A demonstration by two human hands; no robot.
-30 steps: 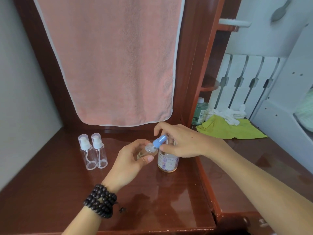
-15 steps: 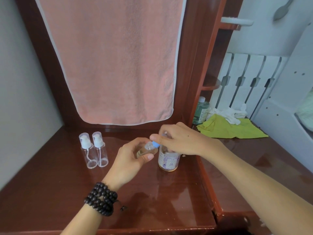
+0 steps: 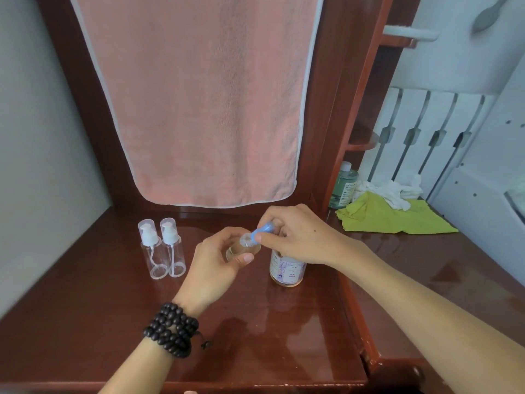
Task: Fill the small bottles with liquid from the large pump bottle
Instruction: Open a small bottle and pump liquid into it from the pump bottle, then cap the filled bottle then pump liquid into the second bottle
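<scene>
Writing: large pump bottle has a pale label with purple marks and small dark print, too small to read; green bottle has a label too, also too small to read.
Large pump bottle: clear, with a blue pump top; it stands on the counter.
Right hand: on top of the large pump bottle, fingers curled tight around the blue pump top.
Small bottle: clear, no cap, tilted, its open mouth touching the tip of the pump top, just left of the large pump bottle.
Left hand: fingers and thumb wrapped around the small bottle; dark beads on the wrist.
Two more small bottles: clear with white pumps and caps on, side by side, upright, well left of the large pump bottle.
Counter: shiny red-brown wood.
Room: pink towel hangs behind the large pump bottle; green cloth and white cloth lie to its right, near the green bottle.
</scene>
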